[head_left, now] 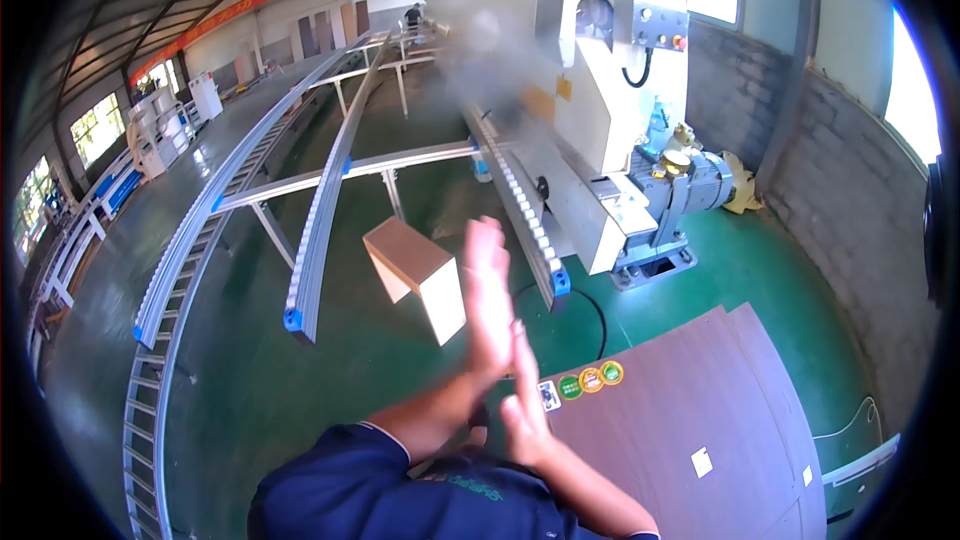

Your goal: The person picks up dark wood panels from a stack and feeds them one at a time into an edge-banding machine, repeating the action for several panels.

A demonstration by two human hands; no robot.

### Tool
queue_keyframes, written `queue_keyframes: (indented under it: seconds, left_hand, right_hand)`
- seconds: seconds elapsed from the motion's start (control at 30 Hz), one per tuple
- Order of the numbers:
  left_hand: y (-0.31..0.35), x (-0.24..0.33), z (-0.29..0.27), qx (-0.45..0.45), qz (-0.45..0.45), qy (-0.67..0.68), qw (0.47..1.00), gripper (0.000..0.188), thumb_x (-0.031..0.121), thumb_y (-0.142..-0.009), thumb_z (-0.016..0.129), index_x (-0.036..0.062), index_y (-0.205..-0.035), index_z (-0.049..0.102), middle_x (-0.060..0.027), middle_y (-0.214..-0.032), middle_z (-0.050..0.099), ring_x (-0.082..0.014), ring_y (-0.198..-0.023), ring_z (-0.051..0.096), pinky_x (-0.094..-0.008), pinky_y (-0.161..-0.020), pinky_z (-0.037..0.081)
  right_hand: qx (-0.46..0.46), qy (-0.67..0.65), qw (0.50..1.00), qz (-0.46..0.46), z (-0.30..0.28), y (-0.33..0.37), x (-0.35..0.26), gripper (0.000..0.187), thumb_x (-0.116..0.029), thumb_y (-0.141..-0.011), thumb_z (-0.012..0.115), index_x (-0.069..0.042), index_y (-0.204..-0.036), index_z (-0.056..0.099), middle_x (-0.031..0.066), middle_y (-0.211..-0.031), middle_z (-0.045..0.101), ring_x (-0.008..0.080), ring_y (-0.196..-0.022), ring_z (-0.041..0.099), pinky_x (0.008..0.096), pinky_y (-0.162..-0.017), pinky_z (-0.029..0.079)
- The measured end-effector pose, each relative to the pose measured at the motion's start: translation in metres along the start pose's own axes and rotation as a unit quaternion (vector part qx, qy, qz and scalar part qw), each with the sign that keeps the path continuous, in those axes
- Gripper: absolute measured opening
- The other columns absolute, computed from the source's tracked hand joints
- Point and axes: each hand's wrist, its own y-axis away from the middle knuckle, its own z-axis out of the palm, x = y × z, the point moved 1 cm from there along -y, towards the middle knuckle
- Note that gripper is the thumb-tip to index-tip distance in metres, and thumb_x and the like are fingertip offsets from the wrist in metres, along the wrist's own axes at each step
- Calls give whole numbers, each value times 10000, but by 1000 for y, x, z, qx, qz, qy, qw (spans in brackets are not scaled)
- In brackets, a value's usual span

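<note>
My left hand [488, 305] is raised in front of me, its fingers stretched out straight and slightly blurred. Close against its wrist and heel is my right hand [525, 408], flat with the thumb apart. Neither palm shows anything held. To the right of my hands lies a stack of brown panels [660, 410]. Round green and gold stickers [591, 380] mark its near left corner, and white labels sit farther over. Beyond my left hand a small wooden stool-like box [412, 258] stands on the floor.
Long metal roller rails [330, 190] run away ahead and to the left. A large white machine [590, 110] with a grey motor [690, 185] stands ahead right. Black cable [603, 325] curves over the green floor between rail and panels. Far back stands a person [413, 15].
</note>
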Motion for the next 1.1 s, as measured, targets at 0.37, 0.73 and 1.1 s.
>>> queue_keyframes:
  seconds: [0.37,0.73,1.1]
  left_hand:
    - [123,-5,2,-517,-50,-169,838,834,597,-995,294,42,-1564,42,-189,-1629,-33,-310,-1513,-24,-448,-1195,67]
    - [-11,6,30,-110,-34,-51,992,703,470,-1034,135,-9,-1547,96,-151,-1632,94,-288,-1508,78,-418,-1216,24]
    - [108,-18,25,-455,-110,-81,880,798,573,-1011,264,33,-1563,63,-161,-1638,2,-295,-1515,-15,-431,-1197,24]
  right_hand:
    - [398,-66,911,-81,-124,-63,-27,696,-485,-1010,291,-24,-1531,254,161,-1582,272,318,-1481,193,450,-1203,87]
    - [52,-30,995,84,-14,6,-13,802,-523,-1007,286,49,-1537,96,216,-1621,52,334,-1504,56,423,-1204,63]
    - [389,-8,921,-11,-122,-26,-12,714,-469,-993,286,-5,-1532,220,168,-1606,197,306,-1493,149,440,-1206,71]
